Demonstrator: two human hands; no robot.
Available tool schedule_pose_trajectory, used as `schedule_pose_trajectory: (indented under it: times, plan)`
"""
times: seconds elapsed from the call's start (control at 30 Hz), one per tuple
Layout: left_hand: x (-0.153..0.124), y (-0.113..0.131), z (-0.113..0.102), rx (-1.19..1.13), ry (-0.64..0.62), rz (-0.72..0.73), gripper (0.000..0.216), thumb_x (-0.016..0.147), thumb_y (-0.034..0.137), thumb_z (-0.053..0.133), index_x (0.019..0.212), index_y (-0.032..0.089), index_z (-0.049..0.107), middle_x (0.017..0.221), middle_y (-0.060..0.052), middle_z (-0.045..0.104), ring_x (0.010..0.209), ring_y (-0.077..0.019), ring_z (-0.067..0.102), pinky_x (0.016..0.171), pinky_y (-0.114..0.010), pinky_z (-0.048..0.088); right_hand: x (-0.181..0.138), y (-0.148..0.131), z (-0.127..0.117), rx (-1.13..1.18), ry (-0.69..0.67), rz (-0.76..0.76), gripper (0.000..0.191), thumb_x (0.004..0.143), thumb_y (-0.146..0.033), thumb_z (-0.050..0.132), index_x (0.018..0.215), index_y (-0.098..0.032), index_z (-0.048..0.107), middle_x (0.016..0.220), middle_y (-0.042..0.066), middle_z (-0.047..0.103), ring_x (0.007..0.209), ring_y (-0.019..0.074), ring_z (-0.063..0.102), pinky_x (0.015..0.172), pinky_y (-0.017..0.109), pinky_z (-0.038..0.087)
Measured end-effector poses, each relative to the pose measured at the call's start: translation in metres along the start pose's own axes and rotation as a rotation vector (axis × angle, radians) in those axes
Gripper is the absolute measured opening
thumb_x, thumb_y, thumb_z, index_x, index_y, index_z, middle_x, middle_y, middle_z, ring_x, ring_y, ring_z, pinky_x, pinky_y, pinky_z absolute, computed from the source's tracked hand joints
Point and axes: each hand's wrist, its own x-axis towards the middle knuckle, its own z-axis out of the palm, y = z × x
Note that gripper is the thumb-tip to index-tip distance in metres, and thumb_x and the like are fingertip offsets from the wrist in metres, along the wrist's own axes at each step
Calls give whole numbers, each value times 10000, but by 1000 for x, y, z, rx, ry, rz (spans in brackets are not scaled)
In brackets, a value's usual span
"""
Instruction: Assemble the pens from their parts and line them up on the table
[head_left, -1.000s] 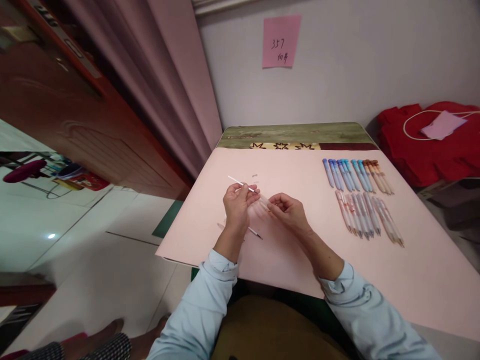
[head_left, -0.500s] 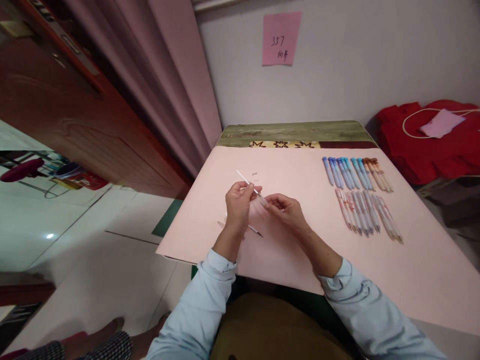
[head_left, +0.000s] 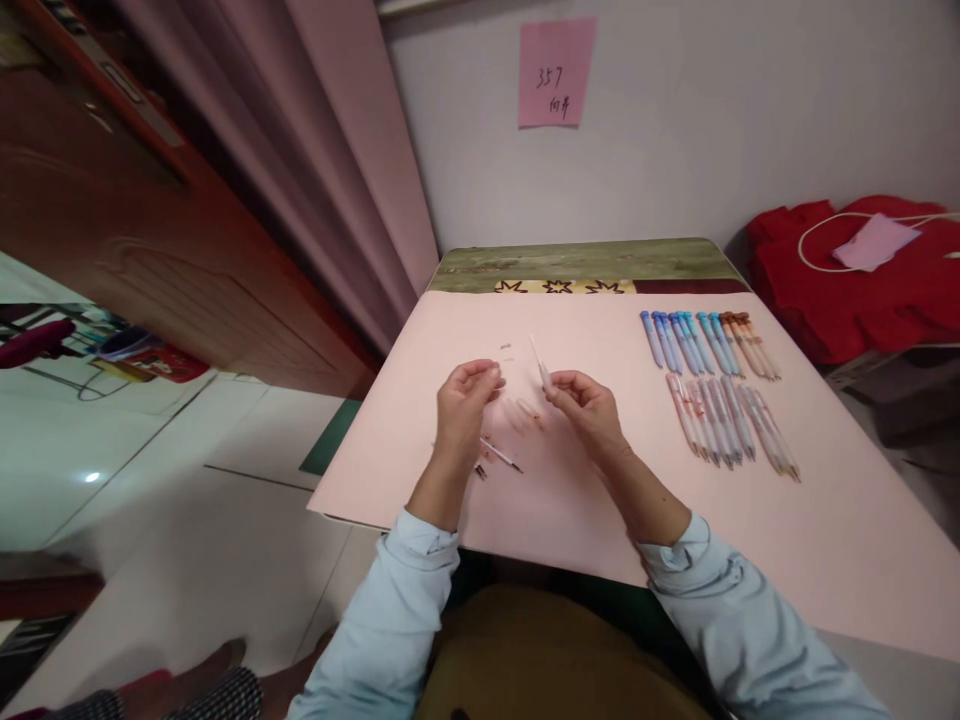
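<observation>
My right hand (head_left: pixel 589 405) pinches a thin white pen refill (head_left: pixel 534 352) that points up and away. A wider pale piece shows around the refill's lower end at my fingertips; its kind is unclear. To the left, my left hand (head_left: pixel 466 395) has its thumb and fingertips pressed together, and whatever may be in them is hidden. Between and below the hands lie clear pen parts (head_left: pixel 521 412) on the pink sheet. Another white refill with a dark tip (head_left: pixel 501 455) rests near my left wrist. Two tiny grey pieces (head_left: pixel 506 347) lie just beyond my hands.
Blue and brown capped pens (head_left: pixel 686 340) form a row at the right, with clear-barrelled pens (head_left: pixel 712 420) below them. The pink sheet (head_left: pixel 600 530) covers most of the table. Beyond stand a wall with a pink note (head_left: pixel 556 75), a red cloth (head_left: pixel 810 290) and a wooden door (head_left: pixel 150 230).
My hands have moved apart. The refill, earlier held between both hands, is now in my right hand alone, tilted more upright. The view has shifted slightly.
</observation>
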Motion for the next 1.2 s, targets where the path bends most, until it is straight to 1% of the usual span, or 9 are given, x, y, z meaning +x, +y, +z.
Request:
schedule_pose_trajectory:
  times: [0.2, 0.4, 0.5, 0.63, 0.73, 0.9, 1.0, 1.13, 1.2]
  plan:
    - [9, 1, -52, 164, 279, 111, 229, 657, 323, 768, 782, 152, 680, 731, -10, 639, 639, -112, 559, 676, -257, 444, 5, -3, -7, 14, 124, 35, 276, 718, -389, 741, 903, -193, 682, 793, 20, 676, 697, 144, 591, 715, 303, 492]
    - [2, -5, -89, 621, 284, 240, 100, 709, 281, 715, 736, 189, 689, 653, 10, 590, 593, -130, 489, 607, -252, 388, 3, -6, -3, 43, 200, 112, 272, 690, -371, 741, 872, -179, 679, 788, 35, 682, 669, 143, 582, 695, 312, 485]
    - [-2, -5, -74, 855, 80, 401, 32, 761, 231, 665, 763, 209, 687, 792, -23, 638, 733, -175, 557, 737, -299, 437, 2, -5, -1, 71, 221, 120, 258, 674, -350, 747, 852, -175, 679, 767, 28, 676, 641, 130, 568, 669, 296, 470]
    - [-5, -12, -27, 1101, -377, 653, 157, 830, 149, 589, 930, 208, 695, 983, -68, 655, 986, -226, 554, 908, -367, 415, 3, 0, -2, 117, 245, 127, 262, 656, -345, 753, 840, -177, 671, 737, 17, 668, 606, 119, 555, 626, 279, 455]
    - [-4, -24, 2, 1266, -555, 774, 189, 860, 122, 548, 961, 198, 689, 1066, -95, 636, 1046, -239, 526, 943, -397, 393, 4, 1, -4, 114, 255, 125, 273, 653, -353, 753, 844, -176, 668, 740, 17, 670, 598, 116, 558, 610, 273, 452]
    - [4, -39, 20, 1485, -699, 837, 194, 895, 122, 500, 793, 173, 657, 896, -97, 615, 972, -245, 517, 959, -424, 367, 6, -2, -2, 113, 264, 126, 284, 660, -375, 744, 844, -176, 660, 737, 23, 666, 591, 118, 556, 586, 268, 452]
    - [8, -40, 21, 1524, -751, 839, 206, 927, 141, 450, 836, 161, 634, 867, -91, 608, 937, -236, 524, 972, -421, 361, 7, -4, 0, 130, 261, 137, 292, 653, -370, 750, 848, -171, 660, 737, 28, 666, 593, 119, 554, 587, 267, 459]
    - [11, -33, 19, 1402, -764, 810, 228, 905, 69, 419, 967, 191, 602, 938, -63, 625, 969, -213, 544, 1047, -435, 311, 7, -6, -1, 121, 237, 142, 297, 663, -384, 745, 854, -172, 661, 746, 35, 670, 596, 124, 556, 590, 271, 469]
    - [13, -26, 17, 1219, -671, 736, 249, 893, 68, 427, 989, 219, 600, 955, -47, 639, 972, -205, 561, 1047, -431, 318, 7, -7, -2, 104, 230, 133, 294, 676, -398, 736, 851, -174, 663, 746, 37, 672, 600, 129, 559, 592, 274, 472]
